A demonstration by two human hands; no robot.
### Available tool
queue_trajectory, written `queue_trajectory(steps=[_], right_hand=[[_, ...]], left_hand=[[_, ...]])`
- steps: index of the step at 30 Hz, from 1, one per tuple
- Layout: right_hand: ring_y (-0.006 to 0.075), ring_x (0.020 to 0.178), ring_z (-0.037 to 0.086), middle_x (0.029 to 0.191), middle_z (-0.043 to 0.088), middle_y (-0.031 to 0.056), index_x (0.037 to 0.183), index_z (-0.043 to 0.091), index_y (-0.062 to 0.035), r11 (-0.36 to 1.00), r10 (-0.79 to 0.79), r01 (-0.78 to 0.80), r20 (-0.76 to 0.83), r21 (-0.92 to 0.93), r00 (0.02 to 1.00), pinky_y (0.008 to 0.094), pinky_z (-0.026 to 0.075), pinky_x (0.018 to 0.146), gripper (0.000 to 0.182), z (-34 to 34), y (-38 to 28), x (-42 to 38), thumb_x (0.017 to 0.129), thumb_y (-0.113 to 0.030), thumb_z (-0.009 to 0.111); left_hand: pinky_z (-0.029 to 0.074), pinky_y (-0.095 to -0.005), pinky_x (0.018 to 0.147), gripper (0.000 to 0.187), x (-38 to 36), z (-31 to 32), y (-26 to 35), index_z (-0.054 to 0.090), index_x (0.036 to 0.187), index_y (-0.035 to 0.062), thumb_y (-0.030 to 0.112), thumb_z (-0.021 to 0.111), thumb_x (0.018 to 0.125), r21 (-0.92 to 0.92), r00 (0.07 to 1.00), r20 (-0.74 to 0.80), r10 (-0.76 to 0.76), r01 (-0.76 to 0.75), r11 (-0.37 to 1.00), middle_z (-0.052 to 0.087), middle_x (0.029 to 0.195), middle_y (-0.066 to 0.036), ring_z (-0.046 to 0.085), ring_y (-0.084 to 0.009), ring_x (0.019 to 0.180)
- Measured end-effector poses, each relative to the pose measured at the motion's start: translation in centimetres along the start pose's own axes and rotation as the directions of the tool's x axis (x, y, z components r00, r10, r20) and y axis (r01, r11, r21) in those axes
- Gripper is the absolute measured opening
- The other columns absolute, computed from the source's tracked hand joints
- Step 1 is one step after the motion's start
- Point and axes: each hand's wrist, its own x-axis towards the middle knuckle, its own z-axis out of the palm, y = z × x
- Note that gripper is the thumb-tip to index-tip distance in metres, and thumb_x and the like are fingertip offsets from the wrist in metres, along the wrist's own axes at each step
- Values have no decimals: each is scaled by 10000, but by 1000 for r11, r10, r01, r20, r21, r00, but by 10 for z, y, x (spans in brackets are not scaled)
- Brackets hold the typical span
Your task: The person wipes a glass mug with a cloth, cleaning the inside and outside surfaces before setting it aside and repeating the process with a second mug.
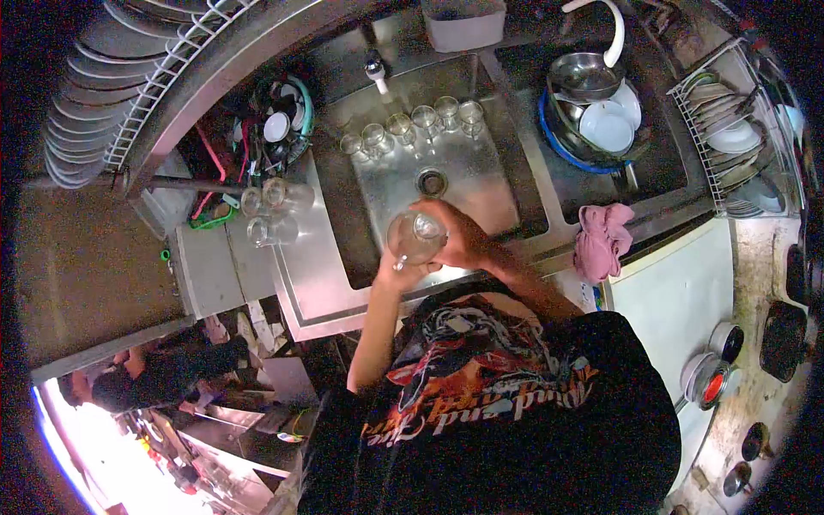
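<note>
Held glass: from my remote seat I see one clear glass [416,238] above the near part of the sink [493,193]; its round outline faces my camera; I cannot tell whether it holds anything.
Left hand: my left hand [405,273] is closed around the lower left of the glass; its fingers are partly hidden.
Right hand: my right hand [459,233] is curled against the glass's right side, gripping it; I cannot make out every finger.
Sink: beyond my hands lies the round drain [432,182]; farther back, a row of glasses [401,129] stands on the sink floor, near the tap [377,73].
Left counter: more glasses [275,191] sit grouped beside the sink; a tub of dishes [296,116] is behind them.
Right basin: a blue-rimmed tub [549,137] holds white bowls [608,127] and a metal bowl [586,75]; a pink cloth [602,242] lies bunched at the front edge.
Edges: one rack of plates [734,137] is at far right; large plates [103,94] line a rack at upper left; another person [163,378] in dark clothing shows at lower left.
</note>
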Motion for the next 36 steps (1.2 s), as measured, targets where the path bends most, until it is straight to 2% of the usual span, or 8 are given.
queue_trajectory(steps=[6,12,14,18,20,26,34,36], right_hand=[[331,1229,337,1296,378,176,1279,352,-43,991,18,-8,70,-135,997,406,261,1033,828,-3,8,-12,572,-245,733],[315,1222,354,1284,402,164,1267,375,-36,948,47,-92,-153,-303,987,364,276,1028,737,-42,17,-57,648,-226,729],[333,1170,400,1230,441,178,1229,414,-32,911,73,-211,-365,-355,928,378,310,994,654,-66,36,-83,680,-229,707],[378,1063,460,1134,491,196,1173,456,-39,409,392,-781,-683,-472,617,434,371,898,550,-134,33,-141,716,-259,667],[378,1073,454,1117,506,201,1166,485,-70,184,121,-806,-800,-563,587,461,390,869,539,-145,45,-173,707,-296,655],[401,969,523,1059,551,215,1166,516,-89,333,197,-743,-727,-581,658,458,441,781,549,-147,55,-205,689,-321,660],[366,817,588,873,604,228,1010,600,-74,520,-3,-788,-923,-331,386,405,460,735,366,-138,23,-176,720,-299,613],[323,769,595,890,614,198,963,604,-41,484,218,-860,-930,-161,296,374,463,715,300,-138,2,-168,751,-253,583]], left_hand=[[511,-394,784,509,24,-27,-30,508,1126,93,504,454,830,-319,974,219,63,11,948,596,1035,-72,584,-244,936],[468,-377,834,458,18,-20,-23,524,1098,80,443,500,819,-256,914,-313,257,-342,904,589,1041,-81,566,-250,958],[456,-380,842,442,14,-10,-14,525,1087,68,415,519,813,-238,924,-184,336,-373,897,586,1041,-97,563,-274,955],[454,-406,831,376,11,-44,4,522,1074,75,346,543,814,-212,879,-176,443,-473,855,584,1046,-106,563,-269,963],[459,-414,820,341,1,-37,9,525,1069,88,323,547,823,54,795,-222,564,-568,821,589,1040,-106,568,-254,967],[500,-433,812,417,-20,-17,21,412,1198,78,183,578,830,263,652,-226,724,-674,690,521,1072,-97,555,-304,980],[481,-320,790,640,-41,6,35,316,1284,40,23,652,739,534,440,-175,881,-709,461,462,1149,-113,533,-203,953],[468,-321,814,665,-51,21,37,319,1283,32,6,667,717,604,385,-126,914,-702,379,451,1170,-119,527,-213,983]])
